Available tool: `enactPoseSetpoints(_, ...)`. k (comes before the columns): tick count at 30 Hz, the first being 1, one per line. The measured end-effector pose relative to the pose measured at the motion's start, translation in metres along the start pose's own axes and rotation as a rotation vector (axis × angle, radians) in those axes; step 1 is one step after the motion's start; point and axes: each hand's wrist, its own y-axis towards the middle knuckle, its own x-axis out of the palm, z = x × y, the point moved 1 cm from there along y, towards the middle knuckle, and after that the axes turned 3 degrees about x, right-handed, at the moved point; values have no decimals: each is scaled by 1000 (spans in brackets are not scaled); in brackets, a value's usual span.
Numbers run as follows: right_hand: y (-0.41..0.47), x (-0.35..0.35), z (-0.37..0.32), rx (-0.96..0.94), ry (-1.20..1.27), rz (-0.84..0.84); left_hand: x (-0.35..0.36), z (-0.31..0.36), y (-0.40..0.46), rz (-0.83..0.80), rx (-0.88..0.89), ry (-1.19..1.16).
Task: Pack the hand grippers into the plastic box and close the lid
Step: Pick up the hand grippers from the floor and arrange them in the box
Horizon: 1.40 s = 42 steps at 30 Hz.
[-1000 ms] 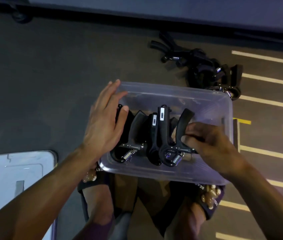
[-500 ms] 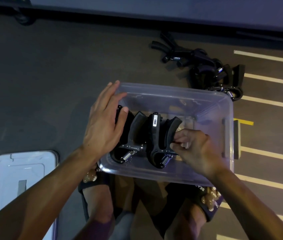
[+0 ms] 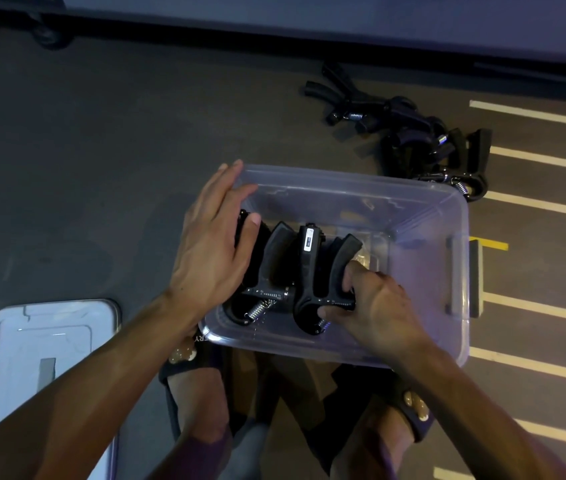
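A clear plastic box [image 3: 423,216] stands open on the dark floor in front of me. Black hand grippers stand side by side in its left half. My left hand [image 3: 210,244] lies flat against the leftmost hand gripper [image 3: 276,258] at the box's left wall, fingers extended over the rim. My right hand [image 3: 375,306] pinches the base of the rightmost hand gripper [image 3: 312,268], which has a white label on one handle. A pile of loose hand grippers [image 3: 423,140] lies on the floor beyond the box's far right corner. The lid [image 3: 32,341] lies flat at the lower left.
My two sandalled feet [image 3: 198,389] are under the box's near edge. Painted white and yellow floor lines [image 3: 537,202] run to the right of the box. A dark wall base [image 3: 274,39] crosses the top.
My right hand pushed its hand gripper leftwards and down into the box, tight against the others. My left hand stayed in place.
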Motion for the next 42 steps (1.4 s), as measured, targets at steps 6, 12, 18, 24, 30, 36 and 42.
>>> enactPoseSetpoints(6,8,-2,0,53,-46,-10,-1,1,0,-15,-13,7)
enactPoseSetpoints(12,7,-47,-4,-33,-178,-167,-1,0,0,-20,-20,-5)
enactPoseSetpoints(18,39,-147,-17,-260,228,-66,-2,1,2,-35,-23,-7)
enactPoseSetpoints(24,153,-148,-9,-168,163,194,-2,4,3,-64,-48,10)
enactPoseSetpoints(30,244,-138,-29,-215,-173,314,1,0,5,-89,-54,63)
enactPoseSetpoints(36,300,-132,-27,-67,-518,242,-1,1,9,-88,-73,41)
enactPoseSetpoints(42,310,-132,-29,-60,-502,264,-4,2,10,-87,-42,37)
